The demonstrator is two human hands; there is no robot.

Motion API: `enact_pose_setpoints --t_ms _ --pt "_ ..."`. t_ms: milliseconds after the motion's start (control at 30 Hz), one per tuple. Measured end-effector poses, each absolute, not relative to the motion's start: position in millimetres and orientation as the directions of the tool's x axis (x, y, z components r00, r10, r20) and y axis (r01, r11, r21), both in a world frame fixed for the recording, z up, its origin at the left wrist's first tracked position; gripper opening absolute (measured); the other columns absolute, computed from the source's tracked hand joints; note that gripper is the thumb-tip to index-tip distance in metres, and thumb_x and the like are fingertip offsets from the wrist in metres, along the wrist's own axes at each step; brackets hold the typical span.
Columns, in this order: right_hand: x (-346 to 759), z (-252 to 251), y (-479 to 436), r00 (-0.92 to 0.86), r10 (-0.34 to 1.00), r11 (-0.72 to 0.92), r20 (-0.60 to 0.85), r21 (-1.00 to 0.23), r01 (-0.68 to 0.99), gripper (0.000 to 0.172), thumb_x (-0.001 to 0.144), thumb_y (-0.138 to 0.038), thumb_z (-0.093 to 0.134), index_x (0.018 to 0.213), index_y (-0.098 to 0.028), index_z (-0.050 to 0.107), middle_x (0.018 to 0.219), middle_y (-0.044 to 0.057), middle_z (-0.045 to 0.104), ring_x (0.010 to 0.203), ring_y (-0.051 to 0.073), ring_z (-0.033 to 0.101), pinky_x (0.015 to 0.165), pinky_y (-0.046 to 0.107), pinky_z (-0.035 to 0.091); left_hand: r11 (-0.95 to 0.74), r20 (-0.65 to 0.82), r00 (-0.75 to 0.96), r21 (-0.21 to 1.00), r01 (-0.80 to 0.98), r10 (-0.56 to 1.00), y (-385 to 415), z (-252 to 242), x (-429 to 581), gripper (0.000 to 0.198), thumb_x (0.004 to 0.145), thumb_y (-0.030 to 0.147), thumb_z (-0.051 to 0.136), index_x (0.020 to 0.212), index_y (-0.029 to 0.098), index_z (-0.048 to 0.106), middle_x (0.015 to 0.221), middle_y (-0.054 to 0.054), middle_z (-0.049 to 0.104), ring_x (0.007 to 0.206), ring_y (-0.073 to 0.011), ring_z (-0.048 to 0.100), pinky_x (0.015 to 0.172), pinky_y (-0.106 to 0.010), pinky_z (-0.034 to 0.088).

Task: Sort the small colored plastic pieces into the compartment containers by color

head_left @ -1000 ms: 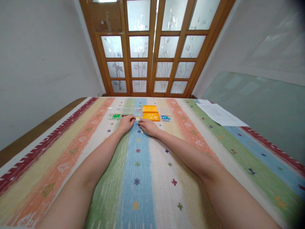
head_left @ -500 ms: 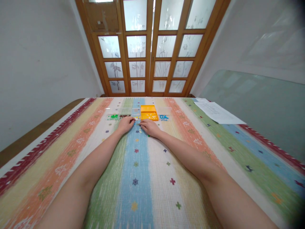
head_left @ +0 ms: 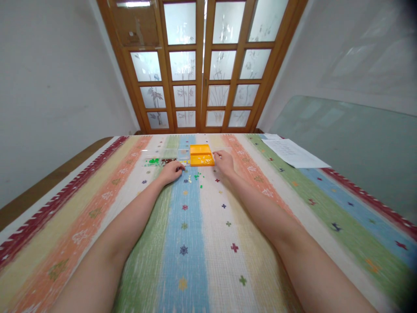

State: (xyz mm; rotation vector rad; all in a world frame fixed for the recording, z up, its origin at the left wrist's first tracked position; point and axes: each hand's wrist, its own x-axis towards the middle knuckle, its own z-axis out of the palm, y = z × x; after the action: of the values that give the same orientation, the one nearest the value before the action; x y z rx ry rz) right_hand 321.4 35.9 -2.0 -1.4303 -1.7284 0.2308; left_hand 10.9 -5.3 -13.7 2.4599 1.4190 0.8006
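Observation:
My left hand (head_left: 171,172) rests on the cloth in front of the clear containers, its fingers curled and pinched; what they hold, if anything, is too small to make out. My right hand (head_left: 224,162) is at the right edge of an open orange box (head_left: 200,149), thumb and fingertips drawn together, contents unclear. Small white pieces (head_left: 206,159) lie in the orange box. Left of it, clear containers hold green pieces (head_left: 153,161) and dark red pieces (head_left: 168,161). Loose green pieces (head_left: 197,175) and pale pieces (head_left: 189,178) lie on the cloth between my hands.
A striped, patterned tablecloth (head_left: 184,265) covers the table. White printed sheets (head_left: 293,153) lie at the far right. Beyond the table stand wood-framed glass doors (head_left: 202,82), and a pale green glass panel (head_left: 352,148) leans along the right wall.
My right hand has moved right and away from me, from beside my left hand to the orange box's right edge, now covering the blue pieces. My left hand stays almost in place.

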Motion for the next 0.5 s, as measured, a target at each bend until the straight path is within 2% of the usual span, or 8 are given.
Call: enact_pose_setpoints --t_ms 100,200,367,500 --pt "330.5 -5.0 41.4 0.116 0.890 0.229 0.441 -0.652 0.723 0.033 0.099 -0.028 0.050 0.108 -0.018 0.080 0.114 0.013 0.077 0.107 0.027 0.070 0.095 0.036 0.051 -0.549 0.334 0.442 0.390 0.739 0.833 -3.1 -13.3 10.2 0.035 0.077 0.010 0.056 0.100 0.021 0.079 0.102 -0.006 0.073 0.097 -0.0221 0.066 0.095 -0.036 0.052" --pt "333.1 -9.3 43.8 0.152 0.895 0.196 0.420 -0.676 0.711 0.031 0.097 -0.028 0.053 0.105 -0.019 0.081 0.110 0.011 0.078 0.103 0.026 0.071 0.090 0.034 0.050 -0.562 0.326 0.464 0.359 0.745 0.824 -1.7 -13.2 10.0 0.035 0.077 0.010 0.056 0.101 0.021 0.079 0.103 -0.006 0.072 0.097 -0.0223 0.066 0.095 -0.036 0.052" --pt "335.0 -14.4 46.5 0.150 0.891 0.235 0.428 -0.719 0.654 0.029 0.095 -0.028 0.053 0.101 -0.021 0.080 0.103 0.006 0.080 0.094 0.024 0.071 0.082 0.032 0.049 -0.557 0.348 0.447 0.355 0.751 0.824 -1.7 -13.8 8.4 0.024 0.082 0.015 0.058 0.096 0.020 0.077 0.100 -0.006 0.072 0.094 -0.0224 0.065 0.091 -0.036 0.052" --pt "332.8 -15.5 45.7 0.122 0.867 0.297 0.483 -0.698 0.651 0.031 0.096 -0.029 0.050 0.097 -0.020 0.079 0.100 0.006 0.079 0.091 0.023 0.069 0.083 0.032 0.049 -0.539 0.340 0.429 0.368 0.758 0.837 -2.8 -13.1 8.1 0.021 0.085 0.017 0.059 0.094 0.020 0.077 0.099 -0.006 0.074 0.093 -0.0222 0.065 0.091 -0.035 0.051"
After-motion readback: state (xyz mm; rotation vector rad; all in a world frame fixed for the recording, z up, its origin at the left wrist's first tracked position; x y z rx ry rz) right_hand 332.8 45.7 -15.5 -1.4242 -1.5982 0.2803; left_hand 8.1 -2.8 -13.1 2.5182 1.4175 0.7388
